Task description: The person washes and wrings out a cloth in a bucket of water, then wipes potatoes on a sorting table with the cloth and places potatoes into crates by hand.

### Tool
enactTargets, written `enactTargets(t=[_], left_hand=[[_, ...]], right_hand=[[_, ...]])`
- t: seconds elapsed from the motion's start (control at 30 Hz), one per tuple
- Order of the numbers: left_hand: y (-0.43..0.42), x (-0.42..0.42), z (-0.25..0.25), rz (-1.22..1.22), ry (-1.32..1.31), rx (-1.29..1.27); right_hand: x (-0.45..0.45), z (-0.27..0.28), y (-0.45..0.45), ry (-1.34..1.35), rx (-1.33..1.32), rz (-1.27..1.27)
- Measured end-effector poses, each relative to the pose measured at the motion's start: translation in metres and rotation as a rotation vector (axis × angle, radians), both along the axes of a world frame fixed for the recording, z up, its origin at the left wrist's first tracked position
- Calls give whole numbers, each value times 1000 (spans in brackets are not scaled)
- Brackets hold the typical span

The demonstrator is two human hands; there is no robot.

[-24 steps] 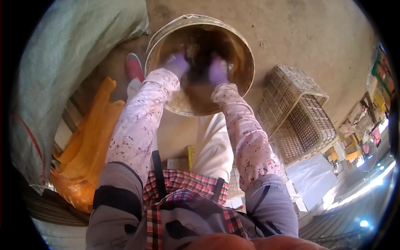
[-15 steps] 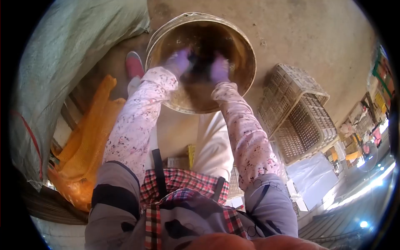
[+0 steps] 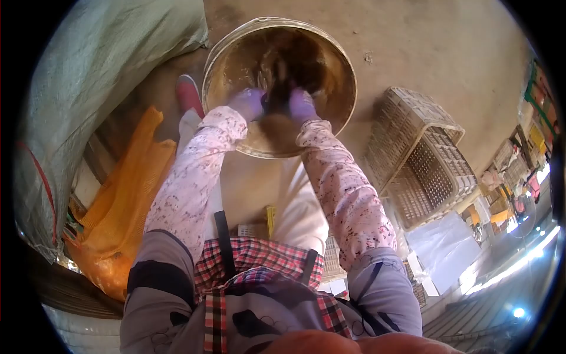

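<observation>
A large round bucket (image 3: 236, 137) with brownish liquid inside stands on the floor in front of me. Both hands are gloved in purple and reach into it. At the left, my left hand (image 3: 250, 103) is beside a dark, blurred mass (image 3: 278, 88) in the middle of the bucket. My right hand (image 3: 302, 106) is on the other side of that dark mass. The fingers of both hands are smeared by motion and partly hidden, so their grip cannot be made out. Pink floral sleeves cover my forearms.
Beige plastic crates (image 3: 421, 159) lie to the right of the bucket. An orange mesh sack (image 3: 121, 218) and a large greenish sack (image 3: 100, 76) are on the left. A white sheet (image 3: 445, 251) lies below the crates, with assorted items at the far right.
Both hands have shifted slightly, with my right hand now lower and closer to my left. The dark mass between them has changed shape, and the liquid looks stirred.
</observation>
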State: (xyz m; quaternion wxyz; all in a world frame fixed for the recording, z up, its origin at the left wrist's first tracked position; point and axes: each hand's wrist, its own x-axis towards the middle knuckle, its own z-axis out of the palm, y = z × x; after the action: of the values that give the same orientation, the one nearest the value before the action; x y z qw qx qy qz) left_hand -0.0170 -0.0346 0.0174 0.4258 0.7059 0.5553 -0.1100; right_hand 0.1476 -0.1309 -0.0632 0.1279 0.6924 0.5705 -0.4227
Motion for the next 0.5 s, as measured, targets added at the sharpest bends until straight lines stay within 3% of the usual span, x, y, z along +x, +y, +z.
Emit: enactTargets(t=[0.03,0.07,0.13,0.17,0.2,0.27,0.3,0.33,0.37,0.43,0.5], left_hand=[[-4,1,7,-49,-48,58],[3,3,6,263,-203,-177],[23,0,41,450,-174,-250],[27,-2,56,542,-162,-285],[18,-6,60,448,-53,-252],[-35,-23,60,874,-631,-507],[-31,-20,108,1372,-908,-928],[-29,-17,148,1264,-785,-877],[-53,-39,146,1414,-1046,-1061],[-61,-47,167,1549,-1099,-1301],[-64,-43,184,1564,-1261,-1379]], right_hand=[[3,27,9,-30,23,-183],[8,56,16,-56,45,-368],[9,171,87,-43,-104,-837],[9,155,65,182,61,-997],[9,140,43,433,209,-1135],[-1,180,37,653,142,-1220],[-11,226,43,691,37,-1286],[-13,251,39,736,-11,-1244],[-14,268,34,786,-54,-1198],[-12,294,22,844,-116,-1144],[-12,315,15,901,-141,-1080]])
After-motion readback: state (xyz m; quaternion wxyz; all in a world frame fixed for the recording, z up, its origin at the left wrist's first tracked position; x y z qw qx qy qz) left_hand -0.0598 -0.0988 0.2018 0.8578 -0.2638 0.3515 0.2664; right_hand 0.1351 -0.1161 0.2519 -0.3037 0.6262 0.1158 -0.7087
